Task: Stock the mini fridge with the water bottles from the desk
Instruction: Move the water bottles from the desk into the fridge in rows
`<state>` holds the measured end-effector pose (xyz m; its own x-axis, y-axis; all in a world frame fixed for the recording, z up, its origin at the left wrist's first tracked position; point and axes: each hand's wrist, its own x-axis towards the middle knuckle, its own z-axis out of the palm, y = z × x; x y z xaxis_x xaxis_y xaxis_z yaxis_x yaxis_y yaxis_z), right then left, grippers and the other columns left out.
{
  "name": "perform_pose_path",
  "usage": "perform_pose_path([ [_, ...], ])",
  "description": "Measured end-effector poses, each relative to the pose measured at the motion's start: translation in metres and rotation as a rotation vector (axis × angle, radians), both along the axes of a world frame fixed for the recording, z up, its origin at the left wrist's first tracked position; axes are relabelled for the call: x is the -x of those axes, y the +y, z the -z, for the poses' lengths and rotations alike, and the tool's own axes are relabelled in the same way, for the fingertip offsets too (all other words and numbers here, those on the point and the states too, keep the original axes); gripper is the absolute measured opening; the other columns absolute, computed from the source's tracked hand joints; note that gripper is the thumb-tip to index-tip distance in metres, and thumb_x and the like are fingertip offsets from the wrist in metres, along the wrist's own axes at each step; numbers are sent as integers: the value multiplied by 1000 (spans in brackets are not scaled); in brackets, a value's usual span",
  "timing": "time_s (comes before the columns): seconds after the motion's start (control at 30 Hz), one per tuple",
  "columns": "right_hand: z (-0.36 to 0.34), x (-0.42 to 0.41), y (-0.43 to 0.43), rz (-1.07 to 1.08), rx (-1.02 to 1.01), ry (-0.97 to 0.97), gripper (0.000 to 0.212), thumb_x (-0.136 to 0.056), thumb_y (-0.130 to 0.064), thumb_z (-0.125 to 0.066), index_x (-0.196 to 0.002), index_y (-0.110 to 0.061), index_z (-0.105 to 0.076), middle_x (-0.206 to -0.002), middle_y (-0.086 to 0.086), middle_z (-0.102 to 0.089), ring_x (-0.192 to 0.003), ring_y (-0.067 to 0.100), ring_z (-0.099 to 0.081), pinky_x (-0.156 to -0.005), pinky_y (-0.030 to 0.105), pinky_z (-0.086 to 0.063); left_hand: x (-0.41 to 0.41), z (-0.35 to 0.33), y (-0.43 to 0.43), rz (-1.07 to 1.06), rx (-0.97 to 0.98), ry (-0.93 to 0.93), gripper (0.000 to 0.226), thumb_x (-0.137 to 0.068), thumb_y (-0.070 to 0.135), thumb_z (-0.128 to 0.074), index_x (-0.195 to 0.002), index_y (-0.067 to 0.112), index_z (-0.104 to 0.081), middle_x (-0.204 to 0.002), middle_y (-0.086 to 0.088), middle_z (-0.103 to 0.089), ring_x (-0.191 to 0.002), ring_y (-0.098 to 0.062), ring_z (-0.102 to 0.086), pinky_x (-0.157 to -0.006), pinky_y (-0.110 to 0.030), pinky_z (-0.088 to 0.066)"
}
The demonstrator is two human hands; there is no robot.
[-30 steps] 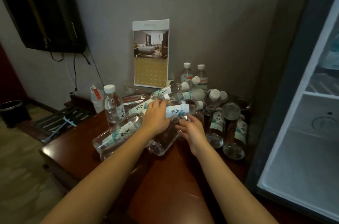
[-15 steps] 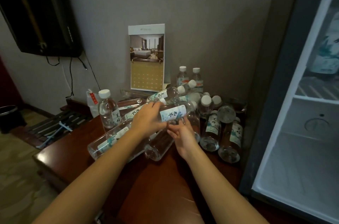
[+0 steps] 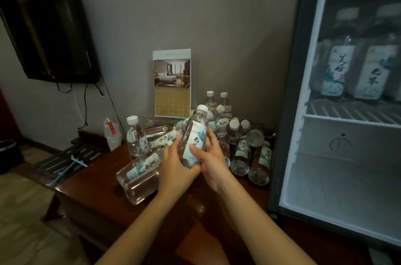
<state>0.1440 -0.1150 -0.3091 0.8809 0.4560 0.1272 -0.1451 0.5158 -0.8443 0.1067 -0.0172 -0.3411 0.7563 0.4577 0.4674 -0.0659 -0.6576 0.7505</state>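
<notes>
Centre frame: left hand (image 3: 173, 163) and right hand (image 3: 214, 162) both grip one water bottle (image 3: 193, 134). It is tilted, white cap toward the upper right, and lifted off the desk (image 3: 102, 197). The right thumb lies across its label.

Behind: heap of bottles (image 3: 241, 152), most lying, a few standing by the wall. Upright bottle (image 3: 135, 137) at the heap's left; lying bottle (image 3: 141, 174) just below it.

Right of frame: mini fridge (image 3: 338, 188), interior in view, with shelf bottles (image 3: 335, 69) standing on the wire shelf (image 3: 338, 111).

Calendar card (image 3: 172, 84) against the wall; television (image 3: 50, 32) upper left.
</notes>
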Motion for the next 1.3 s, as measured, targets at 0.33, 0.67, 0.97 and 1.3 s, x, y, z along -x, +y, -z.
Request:
perform_pose_path([
  [0.33, -14, 51, -73, 35, 71, -145, 83, -76, 13, -62, -140, -32, -34, -123, 7, -59, -110, 27, -61, -87, 41, -54, 50, 1, -57, 423, 143, -99, 99, -72, 29, -77, -147, 38, -14, -135, 10, -52, -120, -8, -52, -96, -37, -49],
  [0.67, 15, 86, -178, 144, 129, -231, 61, -67, 4, -70, -122, -16, -56, -114, 6, -68, -104, 26, -64, -80, 33, -56, 69, 22, -147, 603, 184, -119, 107, -63, 39, -77, -139, 58, -5, -126, 21, -54, -109, 5, -56, -83, -23, -51],
  [0.97, 14, 98, -283, 463, 299, -297, 49, -80, 3, -64, -119, -26, -58, -109, -9, -70, -105, 7, -64, -78, 16, -51, 34, 19, -252, 828, 198, -122, 103, -67, 27, -80, -142, 48, -12, -124, 14, -58, -97, 0, -64, -78, -26, -56],
  [1.3, 22, 77, -347, 809, 430, -247, 49, -91, -9, -55, -137, -23, -45, -115, -7, -64, -104, 1, -60, -74, 8, -48, -18, 15, -338, 980, 79, -49, 91, -73, 28, -78, -129, 56, -12, -106, 33, -49, -92, 24, -52, -68, -1, -44],
])
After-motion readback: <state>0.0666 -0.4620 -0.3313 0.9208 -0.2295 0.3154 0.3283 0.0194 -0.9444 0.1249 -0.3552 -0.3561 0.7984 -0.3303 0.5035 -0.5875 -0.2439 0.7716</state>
